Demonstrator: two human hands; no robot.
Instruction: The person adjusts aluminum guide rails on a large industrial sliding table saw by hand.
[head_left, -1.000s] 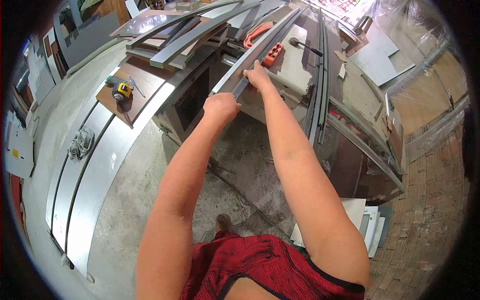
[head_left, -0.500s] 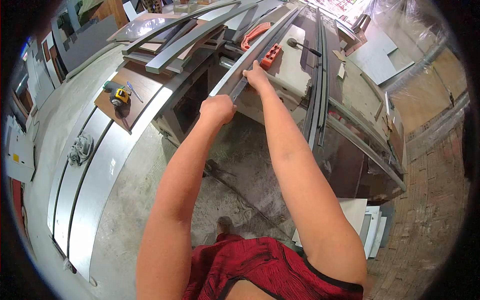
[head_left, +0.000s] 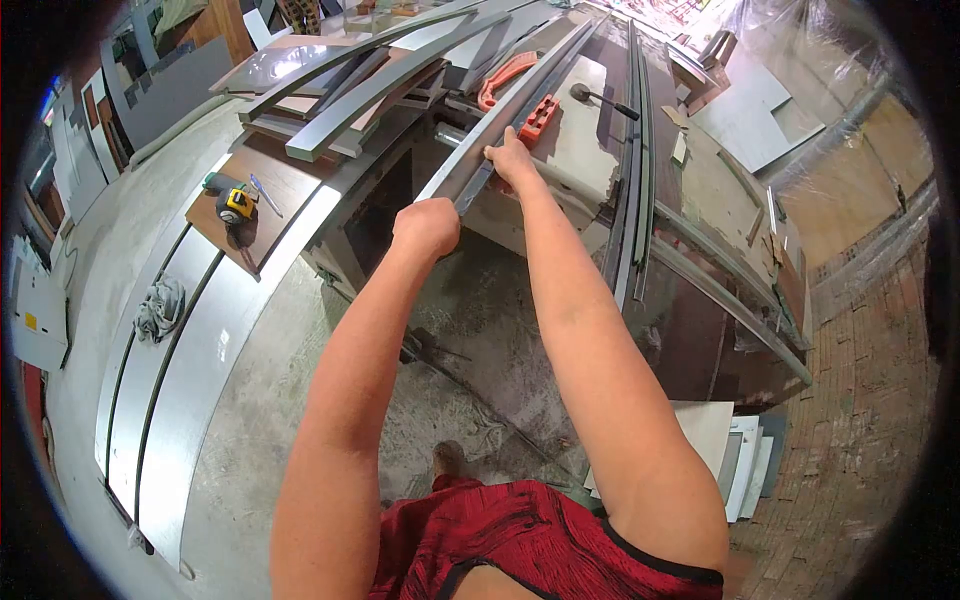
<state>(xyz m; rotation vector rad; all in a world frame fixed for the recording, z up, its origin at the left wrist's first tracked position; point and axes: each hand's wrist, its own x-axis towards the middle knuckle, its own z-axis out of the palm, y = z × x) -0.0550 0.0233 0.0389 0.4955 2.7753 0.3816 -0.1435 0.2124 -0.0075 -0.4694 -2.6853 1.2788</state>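
My left hand (head_left: 428,228) is closed around the near end of a long grey metal profile (head_left: 497,118) that slopes away over the workbench. Further up the same profile, my right hand (head_left: 512,160) grips its right edge, thumb on top; the fingers underneath are hidden. Just beyond the right hand lies a red-orange block-like tool with holes (head_left: 540,120). An orange curved tool (head_left: 508,78) rests on the profile's left side. To the right, a black mallet (head_left: 603,101) lies on a pale panel (head_left: 580,150).
More long strips (head_left: 630,180) run along the bench's right side. Curved metal lengths (head_left: 385,88) lie stacked at the left. A yellow tape measure (head_left: 236,205) and a pen (head_left: 266,196) sit on a brown board (head_left: 268,228). A crumpled grey cloth (head_left: 160,308) lies on a pale panel.
My left hand and the near end of the metal profile have shifted slightly left and down. The right hand keeps nearly the same place; both grips are unchanged.
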